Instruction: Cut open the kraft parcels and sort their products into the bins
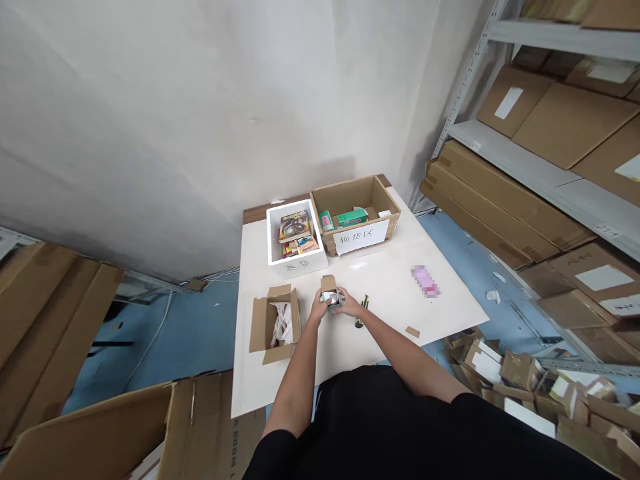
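Observation:
Between my two hands, over the table, is a small cardboard box (330, 283) with its flap standing up. Something white and dark shows inside it, too small to name. My left hand (319, 307) is closed on the box's left side, and my right hand (349, 305) grips its right side. Just right of my right hand lies a yellow and black box cutter (363, 311). To the left of my left hand stands an open cardboard carton (259, 325) with crumpled white packing material (283, 324) inside.
A white foam bin (300, 267) with books and small boxes and a labelled cardboard bin (393, 227) with green boxes stand at the table's back. A blurred pink item (425, 281) and a cardboard scrap (413, 331) lie right. Shelves (550, 167) of cartons flank the table.

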`<state>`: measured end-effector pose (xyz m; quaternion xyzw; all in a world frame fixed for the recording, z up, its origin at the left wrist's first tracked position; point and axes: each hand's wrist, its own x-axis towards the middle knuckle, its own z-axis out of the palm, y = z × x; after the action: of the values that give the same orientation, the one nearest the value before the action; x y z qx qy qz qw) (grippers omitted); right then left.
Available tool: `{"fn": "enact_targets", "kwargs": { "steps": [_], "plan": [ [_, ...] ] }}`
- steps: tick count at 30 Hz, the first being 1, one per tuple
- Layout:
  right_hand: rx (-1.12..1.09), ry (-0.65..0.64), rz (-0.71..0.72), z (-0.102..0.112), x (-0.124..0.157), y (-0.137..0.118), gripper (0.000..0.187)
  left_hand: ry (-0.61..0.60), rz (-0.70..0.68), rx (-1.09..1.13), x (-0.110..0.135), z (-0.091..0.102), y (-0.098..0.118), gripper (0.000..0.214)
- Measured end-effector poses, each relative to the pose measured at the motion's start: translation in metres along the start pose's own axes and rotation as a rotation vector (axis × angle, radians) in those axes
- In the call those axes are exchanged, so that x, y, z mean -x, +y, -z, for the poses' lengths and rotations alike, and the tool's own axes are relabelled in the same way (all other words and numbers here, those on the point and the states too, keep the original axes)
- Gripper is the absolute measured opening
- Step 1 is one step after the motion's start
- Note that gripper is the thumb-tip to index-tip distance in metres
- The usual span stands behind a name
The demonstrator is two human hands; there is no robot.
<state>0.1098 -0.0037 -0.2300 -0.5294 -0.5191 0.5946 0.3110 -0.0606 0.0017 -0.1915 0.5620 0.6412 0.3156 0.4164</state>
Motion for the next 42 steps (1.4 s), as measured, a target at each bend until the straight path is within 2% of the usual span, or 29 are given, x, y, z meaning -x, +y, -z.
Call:
{"fn": "enact_targets", "kwargs": {
  "steps": [5,11,18,26,32,37,40,42],
  "plan": [
    [-0.03,0.043,-0.034,0.015,0.005,-0.007,0.102,0.02,-0.018,0.035,0.005,0.011,0.002,0.062],
    [0.059,0.026,0.068,0.014,0.011,-0.002,0.057,-0.011,-0.055,-0.019,0.029,0.015,-0.004,0.04],
    [0.121,0.05,0.127,0.001,0.012,0.002,0.035,0.023,-0.058,-0.075,0.025,0.004,-0.005,0.029],
    [0.16,0.044,0.158,0.007,0.009,0.001,0.037,0.01,-0.077,-0.043,0.025,0.003,-0.01,0.043],
    [0.161,0.066,0.159,0.005,0.008,0.012,0.036,-0.008,-0.101,-0.046,0.027,0.004,-0.021,0.028],
    [0.061,0.09,0.129,0.002,0.007,0.024,0.042,-0.043,-0.121,-0.01,0.026,-0.001,-0.036,0.036],
    [-0.107,0.158,0.071,-0.003,0.003,0.031,0.049,0.048,-0.067,0.179,0.022,-0.01,-0.047,0.044],
    [-0.211,0.187,0.054,-0.009,-0.002,0.034,0.044,0.158,0.02,0.31,0.017,-0.018,-0.052,0.051]
  ]
}}
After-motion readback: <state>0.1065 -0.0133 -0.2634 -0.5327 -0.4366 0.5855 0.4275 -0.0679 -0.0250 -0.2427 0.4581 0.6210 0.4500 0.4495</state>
